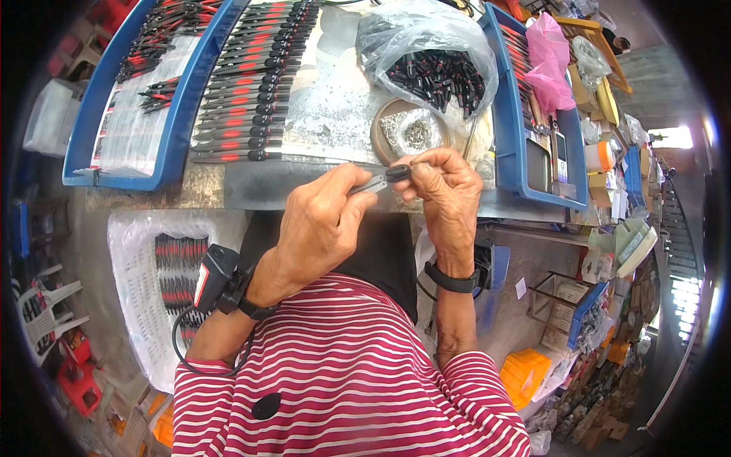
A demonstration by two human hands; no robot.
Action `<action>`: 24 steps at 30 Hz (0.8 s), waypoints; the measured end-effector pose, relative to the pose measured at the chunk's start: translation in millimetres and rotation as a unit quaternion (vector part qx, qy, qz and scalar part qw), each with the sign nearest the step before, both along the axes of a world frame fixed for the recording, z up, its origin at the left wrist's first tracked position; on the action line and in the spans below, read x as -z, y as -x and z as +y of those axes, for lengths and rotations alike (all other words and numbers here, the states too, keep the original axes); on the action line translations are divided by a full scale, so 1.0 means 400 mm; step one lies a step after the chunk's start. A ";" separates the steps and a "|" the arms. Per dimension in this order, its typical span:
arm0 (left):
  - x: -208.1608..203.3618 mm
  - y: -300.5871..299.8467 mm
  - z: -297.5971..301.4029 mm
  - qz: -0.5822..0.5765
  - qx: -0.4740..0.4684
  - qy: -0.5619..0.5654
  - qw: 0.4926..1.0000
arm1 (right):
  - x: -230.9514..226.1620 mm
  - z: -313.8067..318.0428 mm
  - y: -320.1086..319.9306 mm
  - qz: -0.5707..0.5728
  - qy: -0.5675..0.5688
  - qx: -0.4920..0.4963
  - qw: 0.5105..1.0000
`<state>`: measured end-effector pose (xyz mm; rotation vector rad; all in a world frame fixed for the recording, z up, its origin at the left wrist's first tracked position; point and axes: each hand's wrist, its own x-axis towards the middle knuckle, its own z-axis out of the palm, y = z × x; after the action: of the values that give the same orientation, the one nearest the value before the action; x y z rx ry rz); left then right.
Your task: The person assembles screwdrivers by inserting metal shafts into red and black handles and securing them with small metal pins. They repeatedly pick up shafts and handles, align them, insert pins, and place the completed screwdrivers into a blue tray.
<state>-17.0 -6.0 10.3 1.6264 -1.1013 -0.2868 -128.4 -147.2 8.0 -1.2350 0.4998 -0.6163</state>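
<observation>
My left hand (324, 217) pinches a thin grey flat strip (371, 185) with a small hole near its end. Between the thumb and fingers of my right hand (444, 190) is a small black oval part (397, 174). The two pieces meet, or nearly so, just above the table's near edge; whether they are joined I cannot tell. Beyond my right hand, an open clear plastic bag (381, 38) holds many small black parts (438, 76) with red marks. Nearer, a round brown dish (380, 140) contains tiny metal pieces (413, 132).
Slim black-and-red tools (244, 114) lie in a long row on the table. A blue tray (171, 137) stands left, another blue tray (518, 164) right with a pink bag (550, 61). Below the table, a plastic-lined white basket (137, 282) holds more tools.
</observation>
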 end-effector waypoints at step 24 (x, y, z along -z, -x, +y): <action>0.005 0.007 0.020 0.009 0.013 -0.027 1.000 | 0.045 0.041 0.020 -0.079 -0.067 -0.040 0.994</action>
<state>-20.0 2.1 8.4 1.6552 -1.1103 -0.3502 -136.2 -130.9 -9.9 -1.0653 0.3520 -0.5970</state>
